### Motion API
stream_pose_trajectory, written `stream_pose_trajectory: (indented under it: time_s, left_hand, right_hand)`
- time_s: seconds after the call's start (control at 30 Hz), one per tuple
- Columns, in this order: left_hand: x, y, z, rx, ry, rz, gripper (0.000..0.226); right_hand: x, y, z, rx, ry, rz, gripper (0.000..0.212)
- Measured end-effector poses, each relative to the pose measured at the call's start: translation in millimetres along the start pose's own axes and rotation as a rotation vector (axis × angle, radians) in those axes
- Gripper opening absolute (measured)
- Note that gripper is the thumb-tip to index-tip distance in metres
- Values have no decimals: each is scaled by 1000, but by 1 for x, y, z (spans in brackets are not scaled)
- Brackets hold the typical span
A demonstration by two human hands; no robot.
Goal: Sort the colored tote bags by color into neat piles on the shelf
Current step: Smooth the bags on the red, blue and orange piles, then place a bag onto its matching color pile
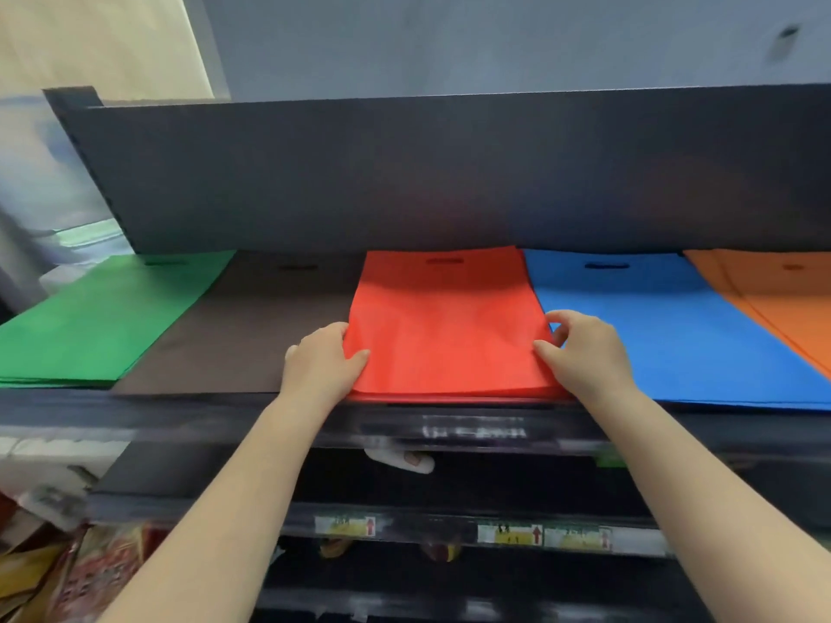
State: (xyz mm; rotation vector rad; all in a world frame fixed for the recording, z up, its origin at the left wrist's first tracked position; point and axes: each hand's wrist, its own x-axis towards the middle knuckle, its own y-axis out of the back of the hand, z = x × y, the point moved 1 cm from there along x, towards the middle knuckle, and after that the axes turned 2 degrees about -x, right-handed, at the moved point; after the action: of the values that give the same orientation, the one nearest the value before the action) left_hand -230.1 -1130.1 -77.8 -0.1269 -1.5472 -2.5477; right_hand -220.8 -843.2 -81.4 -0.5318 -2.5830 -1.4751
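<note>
Five flat piles of tote bags lie side by side on the dark shelf (225, 415): green (103, 317), dark brown (243, 330), red (445, 321), blue (665, 330) and orange (782, 299). Each bag shows a cut-out handle slot at its far end. My left hand (321, 364) grips the left edge of the red pile near its front corner, thumb on top. My right hand (584, 353) pinches the red pile's right edge, thumb on the red cloth and fingers curled where red meets blue.
A dark board (449, 173) overhangs the back of the shelf, close above the bags' far ends. Below run lower shelves with yellow price labels (508, 535). Packaged goods (81, 573) stand at lower left. A pale wall rises behind.
</note>
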Motion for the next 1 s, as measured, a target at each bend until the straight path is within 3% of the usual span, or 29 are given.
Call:
stream_pose_trajectory:
  time_s: [0.2, 0.27, 0.4, 0.57, 0.7, 1.0]
  left_hand:
    - [8, -2, 10, 233, -105, 124, 48]
    - [13, -4, 25, 156, -186, 112, 46]
    - [24, -10, 79, -29, -356, 56, 43]
    - [31, -24, 170, 120, -577, 72, 48]
    - [19, -47, 254, 107, -729, -38, 51]
    - [-65, -122, 440, 174, -1004, -9, 51]
  right_hand:
    - [-2, 10, -3, -164, 65, -9, 36]
    - [-1, 24, -5, -168, 123, 32, 32]
    - [0, 69, -10, 67, 185, 168, 24]
    - [-1, 125, 14, -445, 234, 245, 41]
    - [-6, 161, 60, -587, 113, 227, 41]
    - [-40, 282, 211, -998, -54, 119, 47]
